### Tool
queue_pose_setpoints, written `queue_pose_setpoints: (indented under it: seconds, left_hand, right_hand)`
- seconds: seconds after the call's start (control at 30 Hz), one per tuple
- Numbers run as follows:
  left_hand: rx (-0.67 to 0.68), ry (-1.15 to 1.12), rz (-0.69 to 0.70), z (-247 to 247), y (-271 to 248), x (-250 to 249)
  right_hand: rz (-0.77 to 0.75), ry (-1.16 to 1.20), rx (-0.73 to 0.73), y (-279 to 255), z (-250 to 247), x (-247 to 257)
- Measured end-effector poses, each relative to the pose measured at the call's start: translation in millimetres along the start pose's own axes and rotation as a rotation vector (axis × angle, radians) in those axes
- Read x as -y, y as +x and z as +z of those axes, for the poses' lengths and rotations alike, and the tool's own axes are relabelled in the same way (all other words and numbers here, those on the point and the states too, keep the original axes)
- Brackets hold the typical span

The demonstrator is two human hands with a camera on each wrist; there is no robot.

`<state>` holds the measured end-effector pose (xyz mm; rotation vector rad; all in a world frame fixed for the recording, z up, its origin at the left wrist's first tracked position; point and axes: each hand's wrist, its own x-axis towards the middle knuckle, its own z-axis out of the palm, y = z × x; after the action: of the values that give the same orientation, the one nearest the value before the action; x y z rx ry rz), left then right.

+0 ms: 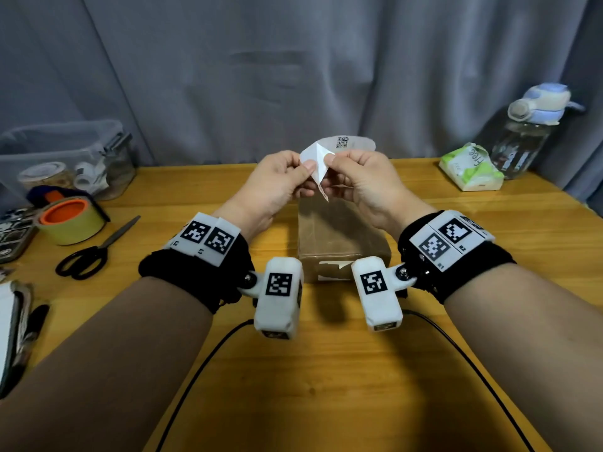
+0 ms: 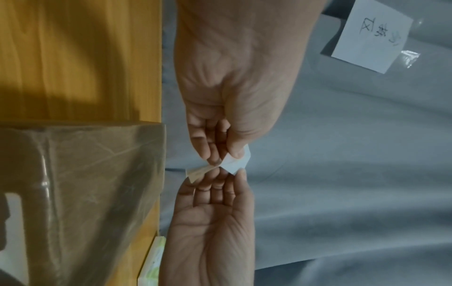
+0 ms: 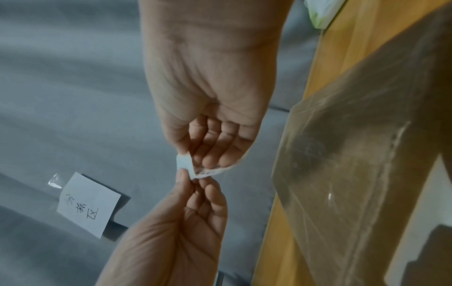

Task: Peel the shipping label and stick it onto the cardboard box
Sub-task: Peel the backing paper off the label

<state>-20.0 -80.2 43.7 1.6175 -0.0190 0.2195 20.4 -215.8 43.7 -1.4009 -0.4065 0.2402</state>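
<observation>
A small white shipping label with its backing partly folded apart is held in the air above a brown cardboard box at the table's middle. My left hand pinches the label's left part between thumb and fingers. My right hand pinches the other layer just beside it. In the left wrist view the left hand and right hand meet on the label, with the box to the left. The right wrist view shows the same pinch on the label beside the box.
A yellow tape roll, scissors and a clear plastic bin sit at the left. A tissue pack and water bottle stand at the far right. A white sheet with a QR code shows behind the hands.
</observation>
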Motion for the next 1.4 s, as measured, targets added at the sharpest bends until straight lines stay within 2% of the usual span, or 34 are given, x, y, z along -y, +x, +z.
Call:
queue_pose_setpoints:
  seconds: [0.27, 0.5, 0.63, 0.73, 0.8, 0.97, 1.23, 1.4]
  left_hand:
    - [-0.080, -0.040, -0.018, -3.1, 0.6, 8.4]
    - [-0.138, -0.182, -0.014, -3.8, 1.1, 7.5]
    - [-0.238, -0.108, 0.032, -0.7, 0.3, 7.9]
    - [-0.276, -0.065, 0.094, 4.4, -1.1, 5.1]
    - [-0.293, -0.056, 0.126, 7.9, -2.3, 2.2]
    - [-0.253, -0.021, 0.090, 14.1, -4.8, 0.0]
    - [-0.217, -0.041, -0.019, 10.5, -3.1, -0.5]
    - [-0.180, -0.243, -0.061, 18.3, -2.4, -5.6]
  right_hand:
    - [0.042, 0.039, -0.031, -0.4, -2.6, -4.2]
    - [0.075, 0.123, -0.048, 0.1, -2.7, -1.9]
    - [0.082, 0.203, -0.031, -1.7, -0.2, -0.7]
    - [0.019, 0.071, 0.025, -5.9, 3.2, 0.2]
    - [-0.050, -0.058, 0.009, -9.1, 6.4, -1.0]
    - [-0.153, -0.166, -0.130, -4.6, 9.9, -5.4]
    - [-0.145, -0.254, -0.052, -3.5, 3.5, -1.0]
    - [-0.081, 0.020, -0.048, -5.6, 1.9, 4.2]
